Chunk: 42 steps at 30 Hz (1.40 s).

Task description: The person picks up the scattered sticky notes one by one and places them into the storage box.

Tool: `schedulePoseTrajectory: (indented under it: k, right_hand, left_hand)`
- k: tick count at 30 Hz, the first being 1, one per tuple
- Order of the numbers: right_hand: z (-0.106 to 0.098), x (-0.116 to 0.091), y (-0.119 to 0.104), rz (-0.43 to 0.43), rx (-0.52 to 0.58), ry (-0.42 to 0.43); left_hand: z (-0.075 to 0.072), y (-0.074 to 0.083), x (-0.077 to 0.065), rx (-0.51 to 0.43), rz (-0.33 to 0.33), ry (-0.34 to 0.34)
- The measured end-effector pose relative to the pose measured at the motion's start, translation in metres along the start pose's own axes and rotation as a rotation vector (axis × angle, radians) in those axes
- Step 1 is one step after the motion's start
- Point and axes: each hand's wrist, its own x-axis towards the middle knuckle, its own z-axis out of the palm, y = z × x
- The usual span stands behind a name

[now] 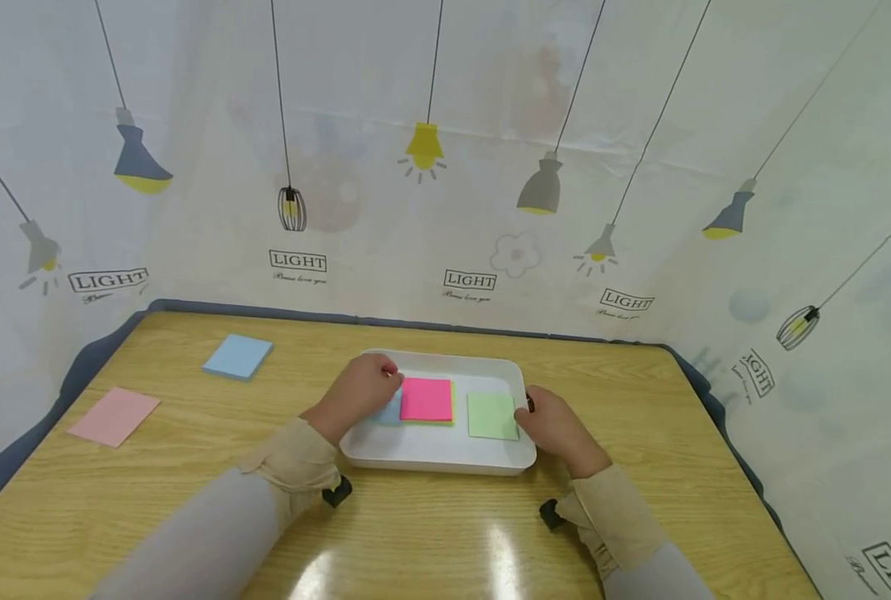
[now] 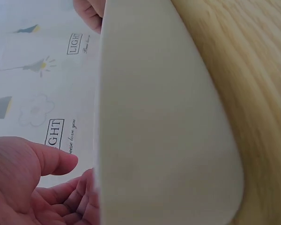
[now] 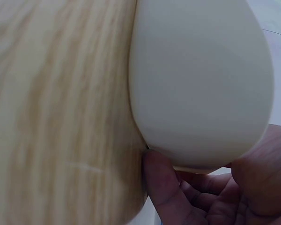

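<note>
A white tray stands on the table between both hands. In it, from left to right, lie a light blue sticky-note pad, a bright pink pad with a yellow-green edge showing beneath it, and a pale green pad. My left hand is over the tray's left end, beside the blue pad, which it partly covers. In the left wrist view its thumb stands apart from loosely bent fingers, nothing visible between them; the tray wall hides some fingertips. My right hand grips the tray's right end.
On the wooden table, a blue sticky-note pad lies at the back left and a light pink one nearer the left edge. A white backdrop printed with lamps rises behind the table and at its sides.
</note>
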Motion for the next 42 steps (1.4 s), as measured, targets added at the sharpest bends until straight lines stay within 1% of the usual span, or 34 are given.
schedulePoseTrajectory:
  k: [2,4,8,10,13,16,19,22,26,29,31,33,36,38,42]
  right_hand:
    - [-0.001,0.0,0.0,-0.001,-0.004,-0.002]
    - [-0.001,0.001,0.0,0.007,-0.006,0.0]
    - [-0.001,0.002,0.001,0.009,-0.009,-0.003]
    - [-0.001,0.002,0.001,0.009,-0.01,-0.004]
    - [-0.001,0.003,0.001,0.013,-0.01,-0.006]
    - [-0.001,0.004,0.001,0.015,-0.008,-0.008]
    - [-0.001,0.004,0.001,0.021,-0.007,-0.009]
    - [-0.002,0.004,0.0,0.024,-0.008,-0.012]
    - [-0.003,0.003,-0.002,0.032,-0.005,-0.015]
    - [-0.002,0.002,-0.002,0.034,-0.005,-0.014]
    - [-0.002,0.002,-0.001,0.031,-0.003,-0.012]
    - [-0.001,0.002,-0.001,0.028,-0.004,-0.011]
    - [0.0,0.001,0.0,0.026,0.006,-0.013]
    - [0.0,0.002,0.001,0.025,0.009,-0.015]
    - [0.001,0.002,0.001,0.03,0.015,-0.016]
  left_hand:
    - [-0.006,-0.002,0.0,-0.004,0.02,0.018]
    - [-0.012,-0.005,-0.001,-0.027,0.02,0.032]
    - [-0.025,-0.012,-0.003,-0.12,0.007,0.073]
    - [-0.031,-0.019,-0.003,-0.159,0.012,0.092]
    - [-0.038,-0.033,-0.001,-0.163,0.018,0.121]
    - [-0.045,-0.051,0.003,-0.106,0.013,0.148]
    - [-0.053,-0.068,0.004,-0.041,-0.002,0.167]
    - [-0.063,-0.085,0.003,0.01,0.0,0.173]
    - [-0.076,-0.103,0.003,0.055,0.003,0.171]
    - [-0.085,-0.114,0.003,0.095,0.005,0.189]
    - [-0.089,-0.121,0.003,0.138,0.009,0.216]
    - [-0.093,-0.127,0.002,0.189,0.002,0.249]
    - [-0.097,-0.135,0.0,0.257,-0.027,0.281]
    - [-0.1,-0.139,0.0,0.28,-0.048,0.288]
    - [-0.104,-0.147,0.002,0.301,-0.074,0.275]
